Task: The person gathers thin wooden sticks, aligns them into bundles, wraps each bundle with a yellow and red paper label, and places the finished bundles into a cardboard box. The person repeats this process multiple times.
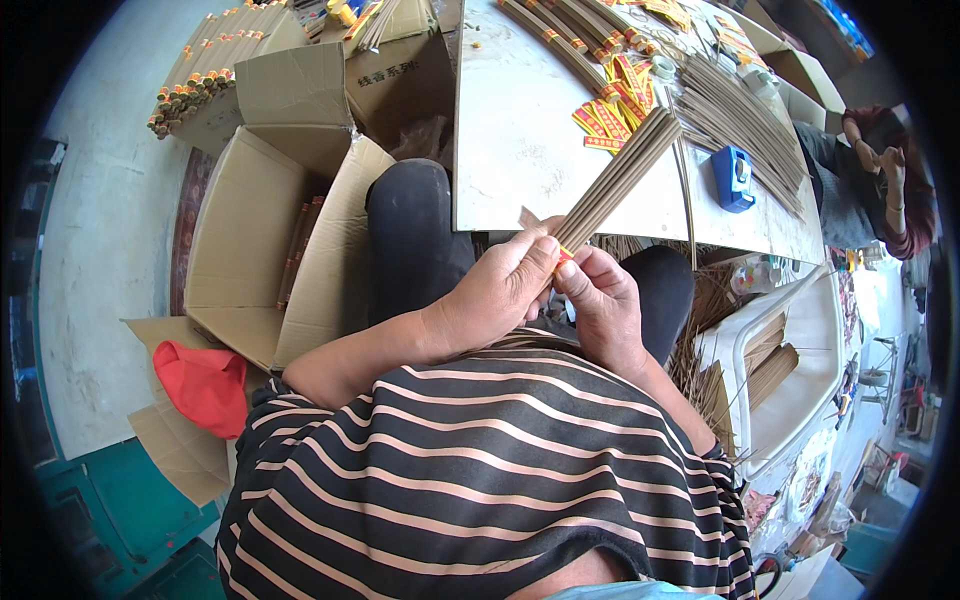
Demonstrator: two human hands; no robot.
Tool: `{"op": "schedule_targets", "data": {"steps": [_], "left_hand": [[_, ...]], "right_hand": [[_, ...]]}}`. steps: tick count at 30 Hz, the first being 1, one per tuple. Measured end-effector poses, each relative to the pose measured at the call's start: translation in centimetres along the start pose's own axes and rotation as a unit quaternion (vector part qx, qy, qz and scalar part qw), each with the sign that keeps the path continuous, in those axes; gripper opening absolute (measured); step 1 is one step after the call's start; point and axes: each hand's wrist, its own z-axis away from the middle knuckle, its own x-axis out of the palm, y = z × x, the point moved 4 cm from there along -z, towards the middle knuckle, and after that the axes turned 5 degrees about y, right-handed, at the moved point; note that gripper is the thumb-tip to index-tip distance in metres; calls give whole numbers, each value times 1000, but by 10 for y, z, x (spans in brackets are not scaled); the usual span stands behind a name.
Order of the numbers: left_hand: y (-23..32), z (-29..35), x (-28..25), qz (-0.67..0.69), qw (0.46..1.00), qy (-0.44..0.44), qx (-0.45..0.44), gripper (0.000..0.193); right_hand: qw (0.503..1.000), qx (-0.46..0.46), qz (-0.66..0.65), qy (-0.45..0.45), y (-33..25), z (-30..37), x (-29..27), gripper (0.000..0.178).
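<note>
both hands meet at the centre of the frame, closed on one bundle of thin brown sticks [622, 180]. the left hand [497, 278] is wrapped about the bundle's lower end, its thumb lying along it; the right hand [606, 298] pinches just beside that thumb, at a red and yellow band [566, 254] around the sticks. the bundle slants toward the upper right, its far end over the edge of a white table [510, 150]. a small pale flap sticks out by the left hand's knuckles, too unclear to name.

on the table, at the upper centre, red and yellow labels [610, 120] lie fanned near the bundle's far end. to their right are a spread of loose sticks [745, 125] and a blue tape dispenser [734, 180]. more banded bundles [575, 40] lie along the top edge.

at the left of the frame an open cardboard box [235, 215] holds a few dark reddish bundles [301, 250], with a red cloth [203, 385] below it. at the right, a white tub [808, 385] contains more sticks, and another person [885, 185] shows at the far right edge.
</note>
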Motion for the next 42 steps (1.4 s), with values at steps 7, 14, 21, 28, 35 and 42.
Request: {"op": "schedule_targets", "data": {"steps": [7,14,21,28,35,42], "left_hand": [[7,2,1,-13,999,-46,10,54],[13,4,6,44,996,-69,19,63],[13,5,7,121,987,-99,-29,85],[4,3,9,215,964,-122,-95,89],[-2,3,7,173,965,-140,-140,46],[3,1,2,131,982,-83,-108,38]], "right_hand": [[999,-8,-35,-18,2,0,-5,16],[997,-16,-54,-46,-4,1,-4,25],[994,-5,-83,-66,-8,3,-3,33],[996,-33,-57,-68,-16,2,-4,38],[984,-151,76,-55,-18,-4,-19,44],[993,-6,120,-2,-27,3,-14,37]]}}
